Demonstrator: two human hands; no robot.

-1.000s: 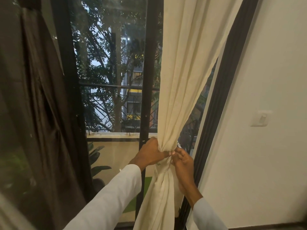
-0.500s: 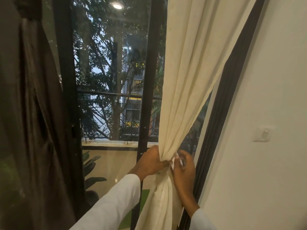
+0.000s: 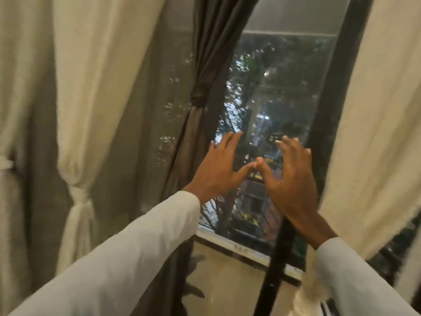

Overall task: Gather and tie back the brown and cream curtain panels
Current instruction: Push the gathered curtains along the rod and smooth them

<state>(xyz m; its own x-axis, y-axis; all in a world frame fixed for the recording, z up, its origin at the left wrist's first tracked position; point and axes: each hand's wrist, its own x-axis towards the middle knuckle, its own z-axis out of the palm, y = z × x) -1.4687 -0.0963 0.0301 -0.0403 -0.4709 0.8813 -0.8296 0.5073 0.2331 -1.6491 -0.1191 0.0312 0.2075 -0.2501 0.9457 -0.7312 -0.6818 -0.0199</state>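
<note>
My left hand (image 3: 219, 166) and my right hand (image 3: 292, 179) are raised in front of the window glass, fingers spread, thumbs touching, holding nothing. A brown curtain panel (image 3: 206, 71) hangs just left of my left hand, cinched by a knot about halfway up. At the right a cream curtain panel (image 3: 369, 137) slopes down to a gathered bunch low behind my right sleeve. Another cream panel (image 3: 91, 92) hangs at the left, tied at the waist with a cream band (image 3: 78, 195).
A black window frame bar (image 3: 323, 142) runs down behind my right hand. A pale sill (image 3: 230, 244) crosses below the glass. A further cream panel with a white tie (image 3: 5, 165) shows at the far left edge. Trees and lit buildings lie outside.
Both hands have let go of the right cream curtain and now hang open before the glass. The view has swung left, bringing the tied brown panel and left cream panels into sight.
</note>
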